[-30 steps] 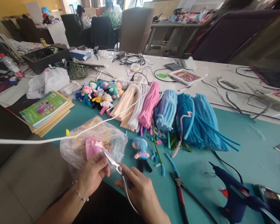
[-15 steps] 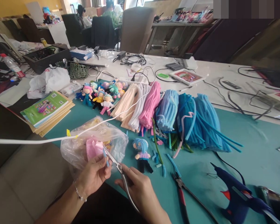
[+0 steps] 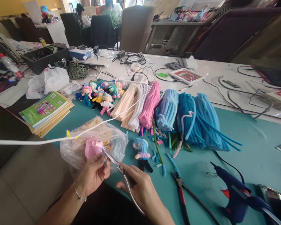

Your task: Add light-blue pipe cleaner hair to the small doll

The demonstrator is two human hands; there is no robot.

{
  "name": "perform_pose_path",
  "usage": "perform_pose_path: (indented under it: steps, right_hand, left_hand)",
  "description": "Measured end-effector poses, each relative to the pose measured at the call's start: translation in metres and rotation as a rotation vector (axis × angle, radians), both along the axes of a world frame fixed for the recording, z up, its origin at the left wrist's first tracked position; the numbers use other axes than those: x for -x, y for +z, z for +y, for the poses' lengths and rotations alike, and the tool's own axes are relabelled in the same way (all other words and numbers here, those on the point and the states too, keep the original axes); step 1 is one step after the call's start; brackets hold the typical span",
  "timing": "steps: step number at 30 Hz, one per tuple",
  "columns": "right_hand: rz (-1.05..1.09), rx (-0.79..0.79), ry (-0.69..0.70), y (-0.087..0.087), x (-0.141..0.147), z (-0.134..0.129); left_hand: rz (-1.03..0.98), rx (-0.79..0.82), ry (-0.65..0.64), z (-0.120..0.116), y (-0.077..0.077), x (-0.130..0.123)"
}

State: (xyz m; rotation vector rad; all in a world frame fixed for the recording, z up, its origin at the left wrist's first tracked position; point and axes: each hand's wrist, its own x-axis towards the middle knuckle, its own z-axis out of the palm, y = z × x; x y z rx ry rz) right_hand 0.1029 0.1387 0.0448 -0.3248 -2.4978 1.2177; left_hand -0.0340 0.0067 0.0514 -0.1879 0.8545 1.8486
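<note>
My left hand (image 3: 93, 172) is closed, pinching a short piece of blue pipe cleaner (image 3: 104, 155) upright between thumb and fingers. In my right hand (image 3: 140, 186) are scissors (image 3: 120, 167) with serrated blades, their tips beside the blue piece. Behind the fingers lies a clear plastic bag (image 3: 71, 150) with something pink (image 3: 93, 149) on it. A small doll (image 3: 141, 153) with blue hair, a lilac top and black legs lies just beyond my right hand. Blue scraps (image 3: 156, 157) are scattered to its right.
Bundles of peach, white, pink (image 3: 151, 107) and blue pipe cleaners (image 3: 167, 111) lie across the green mat. Finished dolls (image 3: 103, 95) cluster behind. Cutting pliers (image 3: 181, 190) and a blue glue gun (image 3: 235, 193) rest at right. A white cable (image 3: 44, 141) crosses the front left. Books (image 3: 45, 109) are stacked left.
The scissor blades look closer together around the top of the blue piece. Both hands stay in nearly the same place, and the view has shifted slightly.
</note>
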Motion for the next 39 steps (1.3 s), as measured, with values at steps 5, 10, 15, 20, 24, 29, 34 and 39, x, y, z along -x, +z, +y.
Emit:
perform_pose_path:
  steps: [5,10,15,20,24,29,34,39]
  right_hand:
    - [0.012,-0.014,-0.006,-0.0016,0.0006,-0.0018]
    - [0.001,-0.028,-0.003,-0.0008,-0.0002,-0.0011]
    - [-0.009,-0.010,-0.016,-0.0023,-0.0011,-0.0025]
    - [-0.024,-0.004,-0.029,-0.0040,-0.0011,-0.0047]
    - [-0.019,-0.022,-0.039,-0.0065,-0.0024,-0.0043]
    - [0.021,-0.056,-0.038,-0.0080,-0.0034,-0.0045]
    - [-0.017,-0.070,-0.046,-0.0060,-0.0033,-0.0058]
    - [-0.034,-0.082,-0.045,-0.0046,-0.0032,-0.0057]
  left_hand:
    - [-0.005,-0.008,-0.013,0.0002,0.0016,-0.0006]
    - [0.003,-0.013,-0.029,0.0002,0.0021,0.0003]
    - [0.021,-0.029,-0.060,0.0002,0.0014,0.0008]
    - [0.045,-0.018,-0.044,0.0005,0.0000,-0.0002]
    - [0.095,-0.029,-0.020,-0.0002,-0.0027,-0.0019]
    - [0.201,0.040,0.055,-0.0006,-0.0041,-0.0053]
    - [0.222,0.115,0.068,0.0005,-0.0033,-0.0064]
    - [0.192,0.096,0.059,0.0022,-0.0015,-0.0061]
